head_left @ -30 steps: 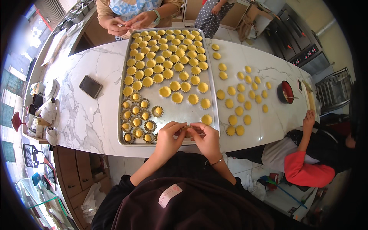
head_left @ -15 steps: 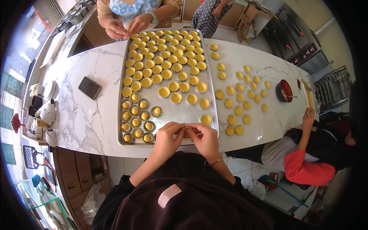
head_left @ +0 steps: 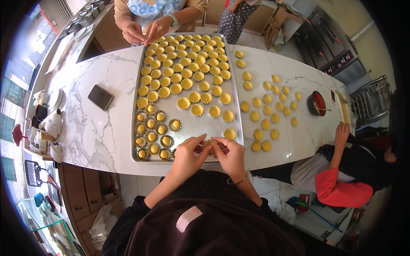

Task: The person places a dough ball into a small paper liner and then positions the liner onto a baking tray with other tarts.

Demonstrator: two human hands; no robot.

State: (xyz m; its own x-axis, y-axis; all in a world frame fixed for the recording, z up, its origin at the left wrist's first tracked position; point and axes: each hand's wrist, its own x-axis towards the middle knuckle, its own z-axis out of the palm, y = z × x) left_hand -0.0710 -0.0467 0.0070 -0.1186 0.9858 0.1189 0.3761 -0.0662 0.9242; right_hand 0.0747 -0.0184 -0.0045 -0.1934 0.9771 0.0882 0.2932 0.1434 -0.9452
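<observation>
Over the near edge of a large metal baking tray [head_left: 196,129], my left hand [head_left: 187,152] and my right hand [head_left: 232,158] meet around a small fluted tart tin [head_left: 209,144]. Fingers of both hands pinch its rim, with thumbs toward its inside. How far dough covers the inside is hard to see. To the left of my hands, several tart tins with dough balls [head_left: 151,137] stand in the tray's near left corner. Many yellow dough-lined tart shells [head_left: 183,103] fill its far part, and a single lined shell [head_left: 229,133] sits just beyond my right hand.
Loose yellow dough pieces [head_left: 265,124] lie on the marble table [head_left: 299,64] right of the tray. Beyond them is a dark bowl with a red inside [head_left: 316,103]. A phone [head_left: 101,97] rests at left. Across the table another person's hands [head_left: 145,32] work; someone in red sleeves [head_left: 341,187] sits at right.
The tart tin between my fingers has tilted and shows more of itself. My hands have shifted slightly apart around it. Across the table, the other person's hands have moved a little to the right.
</observation>
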